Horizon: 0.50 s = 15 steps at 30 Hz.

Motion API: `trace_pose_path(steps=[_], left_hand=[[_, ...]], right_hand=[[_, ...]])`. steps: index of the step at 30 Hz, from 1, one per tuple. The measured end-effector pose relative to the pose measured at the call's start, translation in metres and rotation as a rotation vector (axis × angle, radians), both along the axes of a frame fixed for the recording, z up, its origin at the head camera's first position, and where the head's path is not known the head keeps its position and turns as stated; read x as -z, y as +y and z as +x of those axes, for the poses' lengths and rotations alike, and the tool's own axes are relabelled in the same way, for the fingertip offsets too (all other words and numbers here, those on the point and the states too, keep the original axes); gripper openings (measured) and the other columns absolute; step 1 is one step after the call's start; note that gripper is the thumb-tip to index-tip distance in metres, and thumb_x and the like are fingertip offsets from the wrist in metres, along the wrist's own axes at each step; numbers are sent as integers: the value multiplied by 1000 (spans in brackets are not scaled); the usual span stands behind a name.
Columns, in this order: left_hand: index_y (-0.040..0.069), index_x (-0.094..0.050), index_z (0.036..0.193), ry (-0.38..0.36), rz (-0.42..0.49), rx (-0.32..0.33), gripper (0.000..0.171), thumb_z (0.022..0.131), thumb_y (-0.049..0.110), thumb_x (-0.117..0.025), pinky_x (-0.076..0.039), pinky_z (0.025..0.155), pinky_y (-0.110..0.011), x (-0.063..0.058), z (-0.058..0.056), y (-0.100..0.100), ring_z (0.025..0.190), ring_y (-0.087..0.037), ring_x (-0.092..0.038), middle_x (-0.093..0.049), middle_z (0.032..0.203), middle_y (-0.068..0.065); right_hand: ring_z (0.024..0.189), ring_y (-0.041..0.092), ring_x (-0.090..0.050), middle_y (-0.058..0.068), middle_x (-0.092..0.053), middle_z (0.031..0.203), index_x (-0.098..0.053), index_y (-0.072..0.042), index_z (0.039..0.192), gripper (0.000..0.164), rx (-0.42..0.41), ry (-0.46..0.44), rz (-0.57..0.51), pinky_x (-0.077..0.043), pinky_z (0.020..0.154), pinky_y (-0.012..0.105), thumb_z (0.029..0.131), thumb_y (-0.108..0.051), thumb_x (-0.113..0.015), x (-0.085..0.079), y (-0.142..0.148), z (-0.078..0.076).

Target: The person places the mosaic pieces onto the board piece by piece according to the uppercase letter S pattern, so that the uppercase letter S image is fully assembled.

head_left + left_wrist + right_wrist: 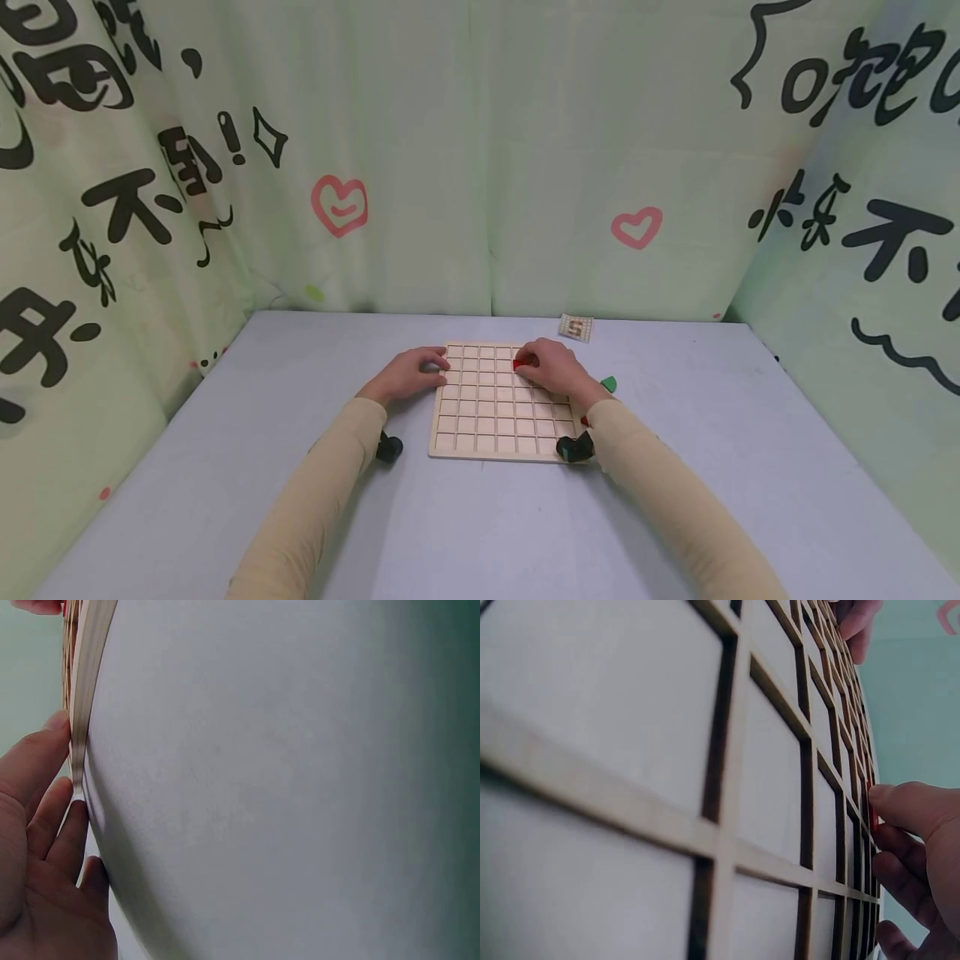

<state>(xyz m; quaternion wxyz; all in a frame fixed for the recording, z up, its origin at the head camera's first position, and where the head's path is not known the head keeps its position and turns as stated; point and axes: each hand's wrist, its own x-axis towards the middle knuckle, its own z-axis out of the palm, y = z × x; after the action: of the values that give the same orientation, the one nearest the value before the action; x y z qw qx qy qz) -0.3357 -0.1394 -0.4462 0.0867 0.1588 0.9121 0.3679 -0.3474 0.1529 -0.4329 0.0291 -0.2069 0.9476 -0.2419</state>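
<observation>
A light wooden grid board (pixel 487 406) with square compartments lies flat on the table. My left hand (pixel 410 373) touches the board's left edge near its far corner; in the left wrist view the thumb and fingertips of this hand (pixel 52 847) meet the board's side (pixel 88 667). Over the far right part of the grid, my right hand (pixel 552 367) pinches a small red piece (pixel 517 364) between thumb and finger. The right wrist view shows the same red piece (pixel 874 810) at the grid, mostly covered by the fingers (pixel 911 810).
A patterned card (pixel 576 327) with a figure on it lies behind the board at the table's far edge. A green piece (pixel 609 383) sits right of the board, partly behind my right forearm. Another red bit (pixel 585 422) shows beside the sleeve. Printed curtains surround the table (pixel 480 533).
</observation>
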Motion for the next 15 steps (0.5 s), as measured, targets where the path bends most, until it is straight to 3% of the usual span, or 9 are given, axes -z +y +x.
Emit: trace_pose_path(steps=[9, 15], left_hand=[[10, -70, 117, -17, -5, -6, 26, 94, 19, -70, -23, 126, -47, 0, 0, 2, 151, -31, -31, -45, 157, -7], [9, -71, 116, -14, -6, -7, 25, 94, 20, -70, -24, 126, -47, -1, 1, 2, 151, -31, -31, -46, 156, -7]], right_hand=[[107, 30, -63, 16, -68, 117, -66, 0, 122, 30, 68, 5, -76, -54, 96, 47, 99, -19, -62, -7, 33, 12], [110, 31, -60, 17, -66, 120, -64, -1, 127, 34, 153, -65, -78, -54, 98, 47, 99, -21, -62, -6, 68, 21]])
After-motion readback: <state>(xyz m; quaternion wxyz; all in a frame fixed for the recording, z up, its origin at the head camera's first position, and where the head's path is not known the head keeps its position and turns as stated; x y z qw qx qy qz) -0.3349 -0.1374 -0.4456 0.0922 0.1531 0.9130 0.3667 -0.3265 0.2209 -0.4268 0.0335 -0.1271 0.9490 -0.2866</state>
